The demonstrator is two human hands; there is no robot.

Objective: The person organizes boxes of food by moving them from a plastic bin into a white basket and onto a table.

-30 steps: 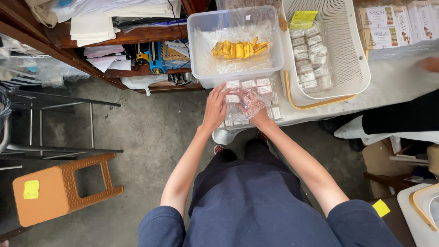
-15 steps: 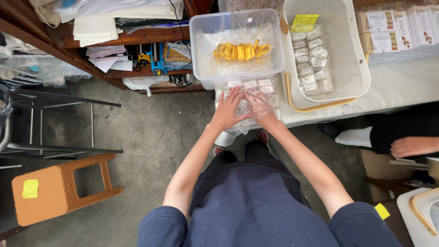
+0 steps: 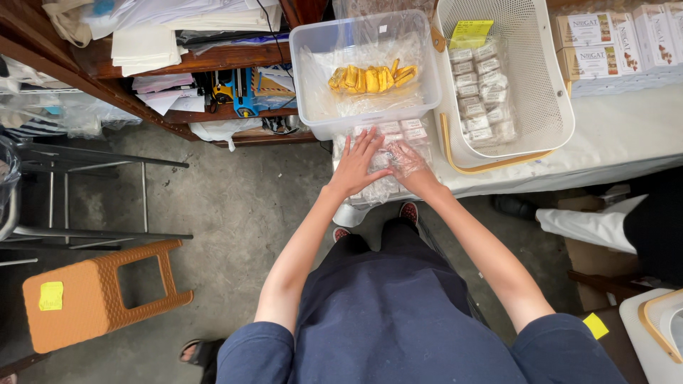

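One head-worn camera looks steeply down from above the person's shoulders, at arm's length from the table edge [image 3: 612, 153]; forearms run up the frame's middle, concrete floor [image 3: 235, 199] fills the left side

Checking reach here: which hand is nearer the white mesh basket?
Right. The right hand lies on the clear packets just beside the white mesh basket; the left hand is farther away.

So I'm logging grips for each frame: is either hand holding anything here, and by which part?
Both hands rest on the clear bag of small wrapped packets: left hand flat on top, right hand at its right side. A closed grip cannot be told.
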